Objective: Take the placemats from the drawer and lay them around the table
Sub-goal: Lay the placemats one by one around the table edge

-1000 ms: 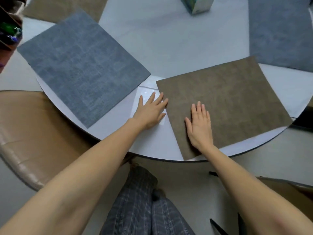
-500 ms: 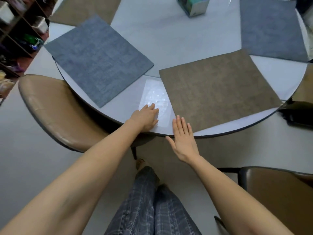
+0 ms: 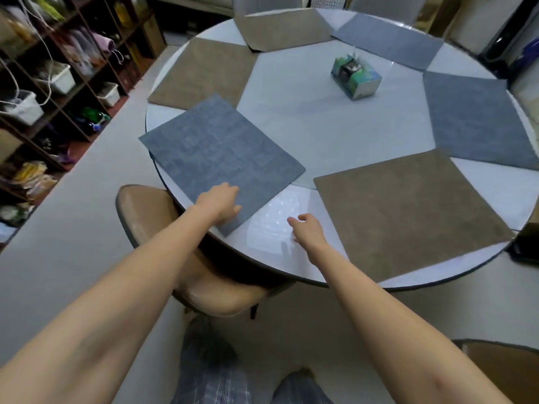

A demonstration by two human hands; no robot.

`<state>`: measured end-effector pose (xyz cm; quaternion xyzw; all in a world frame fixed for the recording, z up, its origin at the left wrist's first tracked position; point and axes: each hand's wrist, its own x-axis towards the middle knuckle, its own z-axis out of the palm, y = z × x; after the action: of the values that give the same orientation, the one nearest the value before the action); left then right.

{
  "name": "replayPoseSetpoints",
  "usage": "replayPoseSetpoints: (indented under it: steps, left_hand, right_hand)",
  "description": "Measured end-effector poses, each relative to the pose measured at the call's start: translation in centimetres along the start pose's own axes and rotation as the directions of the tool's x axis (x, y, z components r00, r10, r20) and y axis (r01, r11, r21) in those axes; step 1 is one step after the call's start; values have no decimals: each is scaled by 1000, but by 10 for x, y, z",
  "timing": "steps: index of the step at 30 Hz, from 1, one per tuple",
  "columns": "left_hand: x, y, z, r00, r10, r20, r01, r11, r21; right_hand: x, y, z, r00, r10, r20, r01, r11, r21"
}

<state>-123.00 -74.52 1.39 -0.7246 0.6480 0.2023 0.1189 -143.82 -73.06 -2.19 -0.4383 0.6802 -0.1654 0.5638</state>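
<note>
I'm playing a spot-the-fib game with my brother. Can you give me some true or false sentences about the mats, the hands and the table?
1. Six placemats lie on the round table. True.
2. The left hand rests on a brown mat. False: it is on the near grey placemat.
3. The right hand is over bare tabletop, between the grey mat and the near brown placemat. True.
4. The tissue box sits on a grey mat. False: it stands on bare table near the middle.
5. All the mats are one colour. False: three are brown and three are grey.
</note>
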Motion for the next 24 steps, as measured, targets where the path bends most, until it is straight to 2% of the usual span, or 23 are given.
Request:
replayPoseSetpoints:
  steps: [2,6,10,12,14,16,18,21,24]
  left_hand:
    - [19,-30,-7,999,31,22,-31,1000,2]
    - [67,-84,-24,992,100,73,-102,995,18]
    - [104,-115,-36,978,163,129,-166,986,15]
    - [114,-120,-35,958,215,191,-225,974,34]
    - [119,-120,-28,937,257,237,-277,959,57]
    - [122,-118,-20,921,286,264,-313,948,64]
    - [123,-113,-14,914,302,271,-330,942,64]
    - [125,-102,-9,896,327,300,-360,931,62]
    - [122,-92,-1,869,359,341,-410,908,88]
  right_hand:
    - [19,-14,32,994,112,0,-111,985,131]
    - [46,-54,85,958,273,-93,-210,881,423]
    - [65,-77,117,888,405,-219,-217,788,576]
    - [70,-77,129,866,439,-238,-191,731,655]
    - [76,-72,135,852,425,-306,-156,764,626]
    - [77,-67,134,846,328,-421,-119,885,450]
    - [71,-67,126,829,243,-504,-94,949,302]
    - [62,-58,108,770,232,-594,-90,962,258]
    - [57,-44,93,741,266,-617,-139,959,247]
